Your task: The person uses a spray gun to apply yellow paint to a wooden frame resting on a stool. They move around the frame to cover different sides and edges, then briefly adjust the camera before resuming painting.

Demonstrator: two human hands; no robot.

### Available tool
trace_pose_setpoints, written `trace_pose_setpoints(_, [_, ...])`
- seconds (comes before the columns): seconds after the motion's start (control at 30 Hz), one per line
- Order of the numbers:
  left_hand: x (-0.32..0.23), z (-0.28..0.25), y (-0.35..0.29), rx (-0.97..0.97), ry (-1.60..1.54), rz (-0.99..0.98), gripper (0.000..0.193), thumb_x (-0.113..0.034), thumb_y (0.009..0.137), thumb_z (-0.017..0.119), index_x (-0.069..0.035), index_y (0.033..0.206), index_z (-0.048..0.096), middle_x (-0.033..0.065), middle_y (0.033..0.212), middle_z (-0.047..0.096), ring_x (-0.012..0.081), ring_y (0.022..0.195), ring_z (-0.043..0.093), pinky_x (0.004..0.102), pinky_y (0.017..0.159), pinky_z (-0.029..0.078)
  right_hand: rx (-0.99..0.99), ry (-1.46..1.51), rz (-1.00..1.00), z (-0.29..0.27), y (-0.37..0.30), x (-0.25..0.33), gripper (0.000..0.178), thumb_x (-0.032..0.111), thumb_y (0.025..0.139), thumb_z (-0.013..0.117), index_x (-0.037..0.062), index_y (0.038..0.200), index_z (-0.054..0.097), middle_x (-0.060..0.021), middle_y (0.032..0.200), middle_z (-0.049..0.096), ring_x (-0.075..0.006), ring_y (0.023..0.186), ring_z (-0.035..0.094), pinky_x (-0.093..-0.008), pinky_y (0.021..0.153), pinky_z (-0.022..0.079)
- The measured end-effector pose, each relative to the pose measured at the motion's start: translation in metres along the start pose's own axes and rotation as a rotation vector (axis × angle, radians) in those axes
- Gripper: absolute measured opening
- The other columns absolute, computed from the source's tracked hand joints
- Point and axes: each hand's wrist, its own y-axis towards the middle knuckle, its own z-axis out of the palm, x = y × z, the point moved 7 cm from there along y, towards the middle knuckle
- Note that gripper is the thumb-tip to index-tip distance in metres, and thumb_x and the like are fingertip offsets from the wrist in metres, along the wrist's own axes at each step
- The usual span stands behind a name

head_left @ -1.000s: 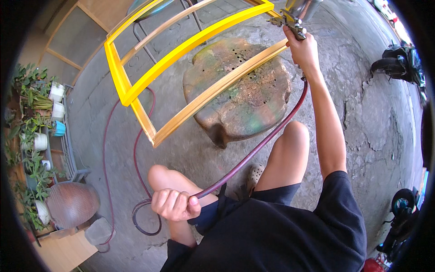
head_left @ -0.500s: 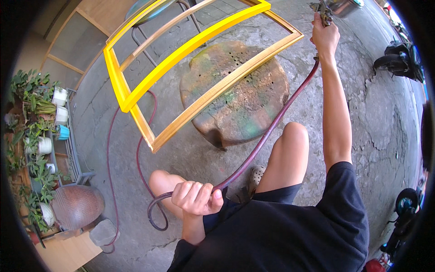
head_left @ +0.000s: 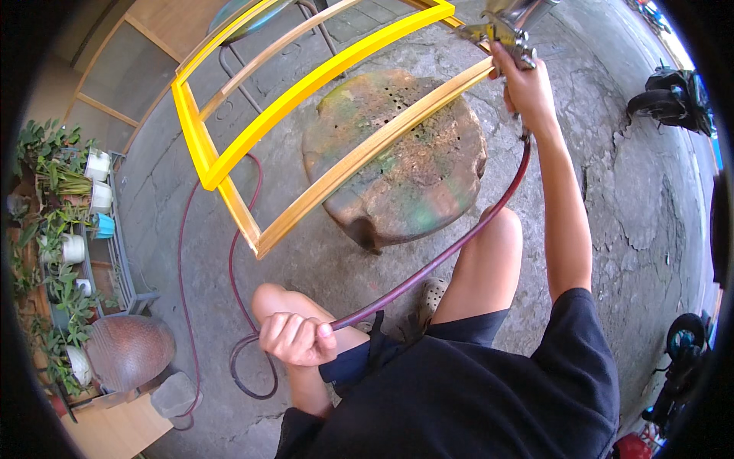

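Observation:
My right hand [head_left: 529, 93] is closed around the handle of a metal spray gun [head_left: 505, 34], at the far right corner of a wooden frame [head_left: 367, 151]. Yellow paint covers the frame's left end and one long bar; the near bar is pale wood. From the gun a dark red hose [head_left: 436, 274] sags across my knee to my left hand [head_left: 300, 338], whose fingers are wrapped round it. The hose loops below that hand. Beneath the frame is a squat, paint-stained round block [head_left: 405, 176] with small holes in its top. What holds the frame up is not fully visible.
Potted plants [head_left: 69, 249] on a rack line the left side, with a rounded brown pot [head_left: 131, 350] and a grey stone block [head_left: 174, 394] nearby. A metal-legged stool [head_left: 245, 23] stands behind the frame. Motorbikes [head_left: 677, 99] are at the right. The concrete floor is cracked.
My right hand has brought the spray gun left and nearer, over the frame's far right corner. My left hand has shifted left and slightly down with the hose.

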Motion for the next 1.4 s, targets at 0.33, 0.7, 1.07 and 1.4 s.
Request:
trace_pose_setpoints(0.33, [-0.004, 0.004, -0.004, -0.038, -0.062, -0.011, 0.034, -0.030, 0.087, 0.058, -0.011, 0.059, 0.056, 0.0008, 0.052, 0.043, 0.0188, 0.049, 0.047, 0.0323, 0.049, 0.035, -0.334, -0.138, -0.018, -0.034, 0.041, -0.018, 0.049, 0.047, 0.095, 0.066, -0.0009, 0.082, 0.070, -0.0071, 0.058, 0.063, -0.0154, 0.042, 0.057, -0.0328, 0.045, 0.045])
trace_pose_setpoints(0.7, [0.070, -0.084, -0.061, -0.176, 0.163, -0.077, 0.042, -0.017, 0.089, 0.051, -0.006, 0.051, 0.038, 0.0093, 0.048, 0.037, 0.0253, 0.046, 0.037, 0.0377, 0.048, 0.027, 0.064, -0.003, 0.011, 0.075, -0.119, 0.072, 0.040, 0.039, 0.095, 0.069, 0.0004, 0.085, 0.072, -0.0040, 0.062, 0.064, -0.0107, 0.059, 0.059, -0.0303, 0.058, 0.046])
trace_pose_setpoints(1.07, [0.109, -0.149, -0.110, -0.266, 0.341, -0.153, 0.046, -0.018, 0.093, 0.049, -0.006, 0.051, 0.033, 0.0083, 0.047, 0.031, 0.0242, 0.046, 0.032, 0.0373, 0.048, 0.022, 0.259, 0.125, -0.140, 0.168, -0.195, 0.133, 0.026, 0.025, 0.096, 0.070, -0.0007, 0.100, 0.070, -0.0073, 0.060, 0.057, -0.0111, 0.056, 0.050, -0.0305, 0.055, 0.044])
trace_pose_setpoints(1.4, [0.132, -0.192, -0.149, -0.309, 0.408, -0.195, 0.044, -0.011, 0.092, 0.048, -0.002, 0.052, 0.033, 0.0112, 0.049, 0.032, 0.0266, 0.045, 0.031, 0.0393, 0.048, 0.020, 0.420, 0.115, -0.184, 0.231, -0.248, 0.178, 0.025, 0.024, 0.095, 0.071, 0.0005, 0.105, 0.069, -0.0130, 0.065, 0.062, -0.0156, 0.057, 0.055, -0.0328, 0.058, 0.047])
